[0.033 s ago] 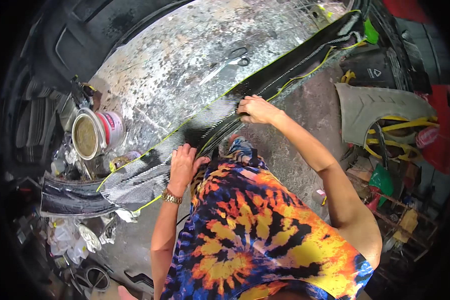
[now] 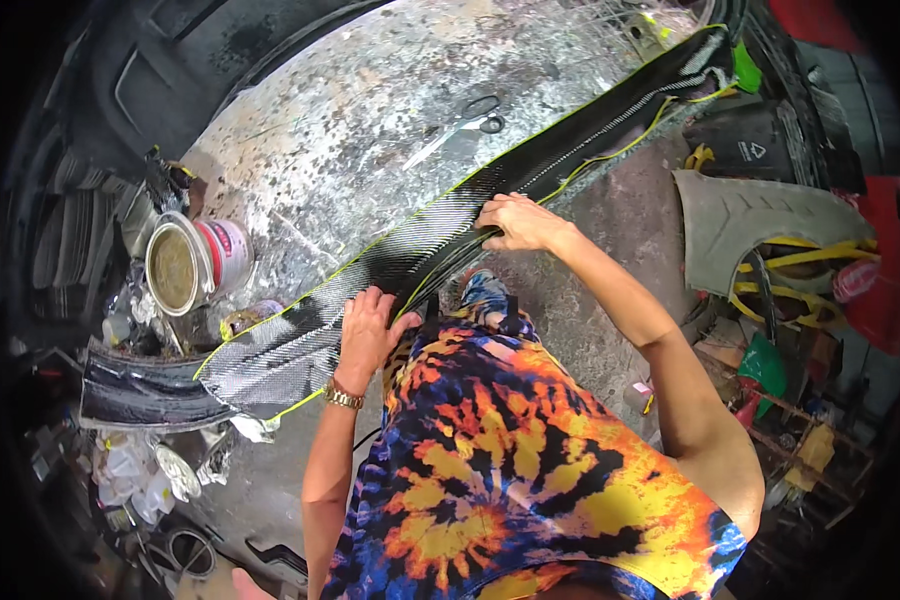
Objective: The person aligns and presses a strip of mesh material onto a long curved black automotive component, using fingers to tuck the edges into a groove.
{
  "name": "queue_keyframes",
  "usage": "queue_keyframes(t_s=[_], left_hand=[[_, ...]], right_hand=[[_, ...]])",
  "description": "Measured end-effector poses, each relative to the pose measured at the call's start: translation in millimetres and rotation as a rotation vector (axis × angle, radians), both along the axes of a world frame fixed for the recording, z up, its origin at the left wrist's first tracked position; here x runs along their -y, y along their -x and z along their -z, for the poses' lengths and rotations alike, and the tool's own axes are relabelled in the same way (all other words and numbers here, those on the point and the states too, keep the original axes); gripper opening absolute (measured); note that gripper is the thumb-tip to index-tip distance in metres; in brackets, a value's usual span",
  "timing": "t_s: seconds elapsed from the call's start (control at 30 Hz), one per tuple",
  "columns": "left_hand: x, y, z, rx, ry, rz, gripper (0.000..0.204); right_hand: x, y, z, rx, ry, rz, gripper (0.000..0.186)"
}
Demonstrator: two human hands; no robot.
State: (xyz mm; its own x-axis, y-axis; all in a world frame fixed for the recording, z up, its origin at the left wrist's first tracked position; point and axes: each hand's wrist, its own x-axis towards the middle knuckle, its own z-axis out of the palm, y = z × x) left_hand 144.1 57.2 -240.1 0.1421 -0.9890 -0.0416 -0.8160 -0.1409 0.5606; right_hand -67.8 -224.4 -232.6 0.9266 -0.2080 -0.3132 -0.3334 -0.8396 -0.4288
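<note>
Near edge of the worktable: my left hand lies spread on the black woven sheet, right hand pinches its border; even tension should help.

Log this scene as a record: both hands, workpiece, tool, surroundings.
left hand: fingers on the woven black cloth, thumb apart
right hand: fingers curled at the cloth's near side, exact grip hidden
workpiece: long strip, yellow-green edging, slanting from lower left to upper right
tool: scissors, beyond the cloth on a spattered surface
left: open can
right: grey panel
</note>
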Motion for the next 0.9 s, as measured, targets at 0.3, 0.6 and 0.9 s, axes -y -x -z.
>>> queue_keyframes(t_s=[0.3,0.6,0.9], left_hand=[[11.0,19.2,-3.9,-0.07,0.047,-0.388,0.018],[-18.3,104.1,10.9,0.213,-0.049,-0.694,0.032],[-3.5,97.7,11.8,0.199,-0.172,-0.952,0.016]], right_hand=[[1.1,-64.0,24.8,-0.077,-0.61,-0.028,0.03],[8.3,-75.4,69.3,-0.173,-1.158,-0.179,0.049],[9.7,-74.6,61.7,-0.214,-1.016,-0.219,0.06]])
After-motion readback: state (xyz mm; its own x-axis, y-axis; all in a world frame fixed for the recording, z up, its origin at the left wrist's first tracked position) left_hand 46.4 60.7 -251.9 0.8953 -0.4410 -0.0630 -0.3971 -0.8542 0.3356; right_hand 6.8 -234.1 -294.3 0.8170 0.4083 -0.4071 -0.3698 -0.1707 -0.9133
